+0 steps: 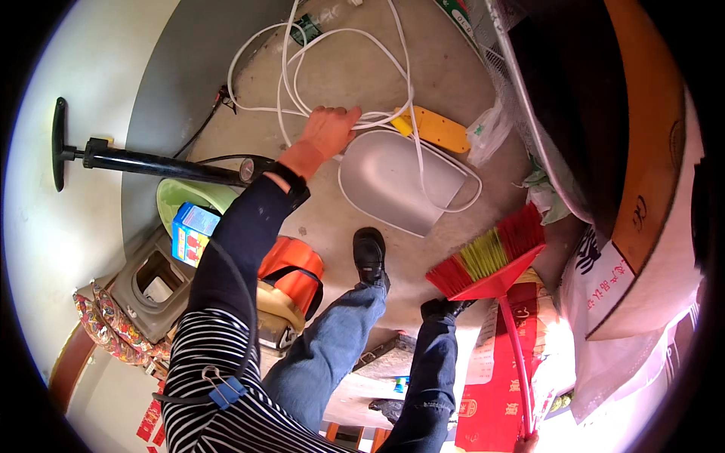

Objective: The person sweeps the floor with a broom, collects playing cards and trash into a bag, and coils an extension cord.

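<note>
My left hand (326, 134) reaches forward over the floor, its fingers closed round loops of a white power cord (297, 75). The cord runs on to an orange-yellow power strip (434, 128) lying flat. Just below this hand a silver-grey scoop-shaped pan (396, 177) rests on the floor, with one loop of cord lying across it. At the lower right edge only a little of my right hand (526, 443) shows, wrapped round the red handle of a broom (513, 340). The broom's red and yellow bristles are raised, pointing up and away from me.
A black floor pump (158, 162) leans at the left. Near it are a green basin (189, 192), a blue box (192, 230) and an orange bucket (294, 268). A plastic bag (491, 136) lies beside the strip; cardboard (657, 189) stands at the right, a red carton (487, 385) below.
</note>
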Demonstrator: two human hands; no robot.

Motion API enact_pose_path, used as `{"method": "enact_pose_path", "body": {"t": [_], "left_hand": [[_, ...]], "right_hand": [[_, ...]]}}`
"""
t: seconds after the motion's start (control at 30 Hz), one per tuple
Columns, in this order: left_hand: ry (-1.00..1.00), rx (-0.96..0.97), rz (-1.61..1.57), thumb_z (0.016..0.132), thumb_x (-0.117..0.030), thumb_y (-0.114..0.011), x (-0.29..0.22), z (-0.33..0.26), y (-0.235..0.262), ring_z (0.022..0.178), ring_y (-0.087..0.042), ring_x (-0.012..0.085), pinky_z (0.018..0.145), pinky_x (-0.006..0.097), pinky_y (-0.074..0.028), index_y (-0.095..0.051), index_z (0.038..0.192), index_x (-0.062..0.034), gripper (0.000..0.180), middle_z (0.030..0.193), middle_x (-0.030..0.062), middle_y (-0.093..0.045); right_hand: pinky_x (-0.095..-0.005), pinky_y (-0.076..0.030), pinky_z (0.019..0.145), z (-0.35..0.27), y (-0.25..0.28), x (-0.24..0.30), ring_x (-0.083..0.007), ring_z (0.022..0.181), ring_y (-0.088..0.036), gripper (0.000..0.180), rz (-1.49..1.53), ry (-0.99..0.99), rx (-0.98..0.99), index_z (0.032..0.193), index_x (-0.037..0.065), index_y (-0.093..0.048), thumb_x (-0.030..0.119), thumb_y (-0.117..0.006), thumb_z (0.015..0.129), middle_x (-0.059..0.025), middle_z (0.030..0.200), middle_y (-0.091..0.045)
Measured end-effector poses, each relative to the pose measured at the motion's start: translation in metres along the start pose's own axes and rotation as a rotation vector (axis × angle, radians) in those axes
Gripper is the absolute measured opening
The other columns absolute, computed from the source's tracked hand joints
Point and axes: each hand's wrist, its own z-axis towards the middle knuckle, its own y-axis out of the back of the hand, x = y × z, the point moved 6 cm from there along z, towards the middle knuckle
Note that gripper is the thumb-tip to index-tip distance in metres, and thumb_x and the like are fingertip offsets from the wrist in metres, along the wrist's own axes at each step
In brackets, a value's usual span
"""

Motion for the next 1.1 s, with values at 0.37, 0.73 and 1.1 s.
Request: {"method": "enact_pose_path", "body": {"t": [0.37,0.73,1.1], "left_hand": [[0.019,-0.412,-0.147,0.067,-0.007,-0.063,-0.09,-0.072,0.195,0.058,-0.053,0.0285,0.055,0.038,-0.042,-0.051,0.075,-0.0079,0.014,0.06,0.0083,-0.052],[0.596,-0.258,-1.171,0.081,-0.013,-0.061,-0.179,-0.209,0.307,0.05,-0.045,0.0059,0.045,0.022,-0.037,-0.054,0.087,-0.0018,0.015,0.064,-0.0006,-0.052],[1.093,-0.725,-1.813,0.084,-0.021,-0.059,-0.218,-0.357,0.368,0.037,-0.029,0.0047,0.04,0.023,-0.035,-0.047,0.078,-0.0081,0.019,0.048,-0.0058,-0.032]], "right_hand": [[-0.043,-0.041,0.08,-0.017,0.021,0.041,-0.0419,0.092,-0.051,0.034,0.007,0.262,-0.05,0.103,-0.008,-0.049,0.007,-0.056,0.074,-0.0279,0.096,-0.053],[-0.0479,-0.046,0.072,-0.061,0.05,0.114,-0.0422,0.085,-0.057,0.031,-0.318,0.215,0.103,0.088,-0.002,-0.053,0.024,-0.057,0.071,-0.0277,0.084,-0.059],[-0.0265,-0.034,0.032,-0.141,0.03,0.095,-0.0125,0.037,-0.044,0.016,0.337,0.073,0.485,0.074,0.006,-0.046,0.017,-0.056,0.081,-0.0004,0.049,-0.042]]}}
